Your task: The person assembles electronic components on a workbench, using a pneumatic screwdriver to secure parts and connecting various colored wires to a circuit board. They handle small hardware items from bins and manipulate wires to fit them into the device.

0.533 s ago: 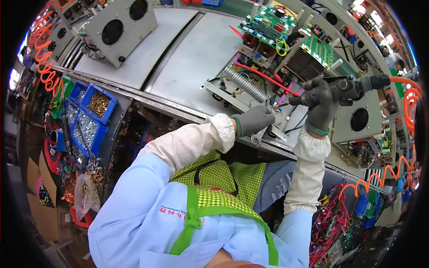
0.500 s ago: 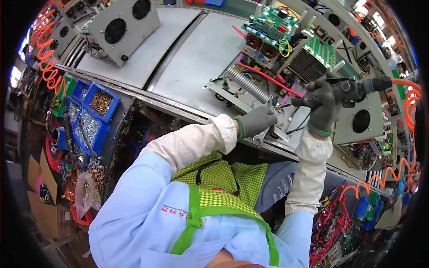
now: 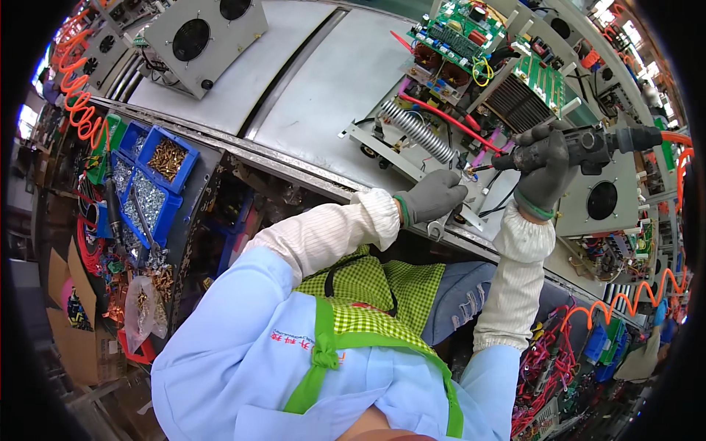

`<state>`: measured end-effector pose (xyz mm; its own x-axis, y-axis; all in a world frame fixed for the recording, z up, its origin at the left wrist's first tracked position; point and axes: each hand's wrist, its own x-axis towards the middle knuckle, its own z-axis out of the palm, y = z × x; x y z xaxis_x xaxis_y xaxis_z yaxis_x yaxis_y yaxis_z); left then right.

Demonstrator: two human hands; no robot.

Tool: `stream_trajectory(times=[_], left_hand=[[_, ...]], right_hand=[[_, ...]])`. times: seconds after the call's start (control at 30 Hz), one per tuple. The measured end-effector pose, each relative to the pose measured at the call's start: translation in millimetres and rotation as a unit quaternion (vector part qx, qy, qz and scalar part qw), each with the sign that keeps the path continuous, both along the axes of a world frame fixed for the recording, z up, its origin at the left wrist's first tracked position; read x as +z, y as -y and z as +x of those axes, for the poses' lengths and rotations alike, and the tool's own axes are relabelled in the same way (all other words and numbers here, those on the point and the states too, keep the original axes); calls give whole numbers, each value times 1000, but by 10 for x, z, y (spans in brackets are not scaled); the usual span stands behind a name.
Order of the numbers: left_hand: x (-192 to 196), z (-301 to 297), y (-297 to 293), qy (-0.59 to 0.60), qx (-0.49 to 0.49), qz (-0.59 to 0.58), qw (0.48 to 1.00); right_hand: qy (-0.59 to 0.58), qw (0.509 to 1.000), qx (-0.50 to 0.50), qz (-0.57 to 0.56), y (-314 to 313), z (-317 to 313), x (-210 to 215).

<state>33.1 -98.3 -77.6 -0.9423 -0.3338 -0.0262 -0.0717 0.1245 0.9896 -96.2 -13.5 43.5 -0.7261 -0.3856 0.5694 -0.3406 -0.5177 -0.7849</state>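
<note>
My right hand [image 3: 546, 170], in a dark grey glove, is wrapped round a black air-powered screwdriver [image 3: 588, 148]. The tool lies nearly level, its bit pointing left at the small fittings by the lower end of a silver coil [image 3: 421, 132]. Close to that tip, my gloved left hand [image 3: 435, 197] is closed, its fingertips beside the fittings; what they pinch is hidden. An open-end wrench [image 3: 435, 231] sticks out just below the left hand, and I cannot tell whether that hand grips it. The coil belongs to an opened metal unit with a green circuit board [image 3: 460, 37] and thick red cables [image 3: 448, 117].
Blue bins [image 3: 168, 160] of brass and silver screws stand at the left. A grey fan housing [image 3: 206, 44] sits at the back left, another fan panel [image 3: 599, 198] at the right. Orange coiled air hose [image 3: 625, 300] and red wires [image 3: 548, 367] hang or lie at the right.
The whole view has shifted a little. Both hands keep nearly the same place at the coil's end, the screwdriver still in the right one.
</note>
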Motion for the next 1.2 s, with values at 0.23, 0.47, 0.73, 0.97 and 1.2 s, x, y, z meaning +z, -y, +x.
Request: stream_trajectory(times=[0.23,0.47,0.73,0.97,1.2], left_hand=[[-22,-8,-19,-2,3,57,998],[22,19,-3,-2,0,39,999],[3,29,9,-2,-9,46,999],[-8,12,57,4,-37,-6,999],[180,729,333,97,-122,10,988]], right_hand=[[-8,1000,-15,3,-1,-55,-29],[-14,1000,-11,22,-1,-20,-7],[-5,1000,-3,15,1,-24,-6],[-38,999,-3,36,4,-65,82],[-4,981,-15,192,-800,-478,702]])
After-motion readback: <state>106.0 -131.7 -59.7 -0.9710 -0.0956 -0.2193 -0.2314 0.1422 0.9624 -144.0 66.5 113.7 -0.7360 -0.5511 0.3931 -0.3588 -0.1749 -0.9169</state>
